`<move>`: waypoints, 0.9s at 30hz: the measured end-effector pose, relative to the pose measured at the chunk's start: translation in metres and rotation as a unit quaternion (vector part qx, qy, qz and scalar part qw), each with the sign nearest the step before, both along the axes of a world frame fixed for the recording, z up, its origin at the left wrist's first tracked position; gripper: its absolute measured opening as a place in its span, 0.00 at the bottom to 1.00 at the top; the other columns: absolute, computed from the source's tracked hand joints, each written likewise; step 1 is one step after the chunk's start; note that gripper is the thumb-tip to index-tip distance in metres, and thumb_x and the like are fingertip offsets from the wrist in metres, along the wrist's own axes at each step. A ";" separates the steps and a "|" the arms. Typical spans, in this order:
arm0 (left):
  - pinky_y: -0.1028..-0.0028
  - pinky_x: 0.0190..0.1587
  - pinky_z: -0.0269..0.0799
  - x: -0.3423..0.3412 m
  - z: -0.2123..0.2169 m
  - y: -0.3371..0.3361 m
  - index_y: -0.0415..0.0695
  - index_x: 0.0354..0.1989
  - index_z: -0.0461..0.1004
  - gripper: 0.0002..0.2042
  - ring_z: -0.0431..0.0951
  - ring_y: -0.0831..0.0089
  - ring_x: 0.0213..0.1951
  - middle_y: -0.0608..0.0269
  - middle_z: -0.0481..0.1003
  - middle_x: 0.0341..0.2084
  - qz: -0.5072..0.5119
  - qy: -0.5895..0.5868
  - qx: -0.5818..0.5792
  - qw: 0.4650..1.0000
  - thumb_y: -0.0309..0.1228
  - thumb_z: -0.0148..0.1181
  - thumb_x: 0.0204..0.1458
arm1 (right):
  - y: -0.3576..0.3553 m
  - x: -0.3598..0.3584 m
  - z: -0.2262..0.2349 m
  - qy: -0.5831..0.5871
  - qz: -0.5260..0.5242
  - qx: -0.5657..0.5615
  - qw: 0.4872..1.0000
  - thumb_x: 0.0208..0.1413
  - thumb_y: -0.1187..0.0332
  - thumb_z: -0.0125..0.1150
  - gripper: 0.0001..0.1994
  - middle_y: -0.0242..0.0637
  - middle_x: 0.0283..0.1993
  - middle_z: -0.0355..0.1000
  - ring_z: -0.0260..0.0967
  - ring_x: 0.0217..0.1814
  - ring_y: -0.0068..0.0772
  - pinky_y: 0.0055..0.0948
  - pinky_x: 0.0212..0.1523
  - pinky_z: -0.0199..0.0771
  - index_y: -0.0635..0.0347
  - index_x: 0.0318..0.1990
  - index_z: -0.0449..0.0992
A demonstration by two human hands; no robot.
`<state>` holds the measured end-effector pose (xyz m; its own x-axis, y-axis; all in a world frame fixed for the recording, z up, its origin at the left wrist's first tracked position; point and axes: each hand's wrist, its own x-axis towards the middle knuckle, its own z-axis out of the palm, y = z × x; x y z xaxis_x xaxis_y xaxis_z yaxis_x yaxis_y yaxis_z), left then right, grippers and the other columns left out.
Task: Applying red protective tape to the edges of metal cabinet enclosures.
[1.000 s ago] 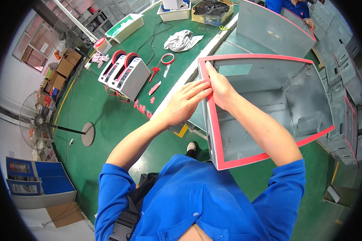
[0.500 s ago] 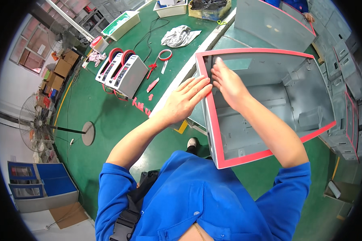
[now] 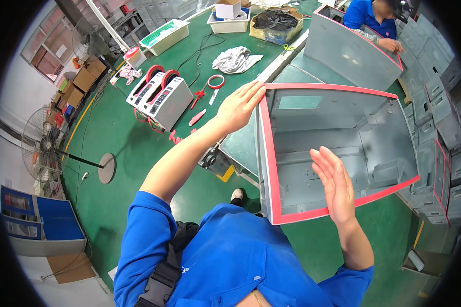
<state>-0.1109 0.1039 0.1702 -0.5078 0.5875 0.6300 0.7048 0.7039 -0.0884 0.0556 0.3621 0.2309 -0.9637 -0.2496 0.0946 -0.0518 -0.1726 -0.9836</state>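
Observation:
In front of me stands a grey metal cabinet shell (image 3: 338,120), its open side facing up and a strip of red tape (image 3: 270,158) running round the rim. My left hand (image 3: 238,110) lies flat at the rim's far left corner, fingers stretched together with their tips on the taped edge. Over the opening, close to the near taped edge, my right hand (image 3: 334,187) is held up with its fingers straight and nothing in it. Whether it touches the cabinet I cannot tell.
Two tape dispensers (image 3: 170,105) stand on the green surface at left, near a tape roll (image 3: 216,82), a red-handled tool (image 3: 197,100) and a white cloth (image 3: 235,60). Beyond, a co-worker (image 3: 366,15) bends over another grey cabinet (image 3: 343,53). Grey metal cases (image 3: 440,123) are stacked at right.
My right hand has moved from the far left corner toward me, over the near part of the opening. My left hand has slid along the left edge to the far corner.

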 end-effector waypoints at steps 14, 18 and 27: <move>0.59 0.57 0.56 0.144 0.005 0.028 0.29 0.49 0.60 0.24 0.60 0.50 0.55 0.40 0.60 0.51 -0.078 -0.087 -0.018 0.993 0.21 0.47 0.38 | 0.017 0.026 -0.015 0.183 -0.073 0.208 0.958 0.58 0.62 0.43 0.22 0.50 0.52 0.62 0.59 0.56 0.41 0.34 0.55 0.56 0.69 0.55 0.57; 0.58 0.54 0.60 0.197 0.011 0.038 0.27 0.45 0.64 0.21 0.63 0.48 0.53 0.39 0.63 0.49 -0.103 -0.113 -0.005 0.988 0.20 0.50 0.38 | 0.019 0.028 -0.016 0.197 -0.052 0.211 0.956 0.58 0.62 0.44 0.21 0.49 0.51 0.63 0.60 0.55 0.40 0.33 0.54 0.58 0.69 0.54 0.59; 0.62 0.56 0.59 0.247 0.001 0.045 0.30 0.49 0.62 0.20 0.61 0.55 0.56 0.44 0.61 0.52 -0.158 -0.114 -0.021 0.981 0.26 0.44 0.46 | -0.012 0.011 0.011 0.342 0.071 0.318 0.882 0.53 0.63 0.51 0.23 0.55 0.52 0.60 0.56 0.57 0.51 0.40 0.56 0.56 0.71 0.52 0.60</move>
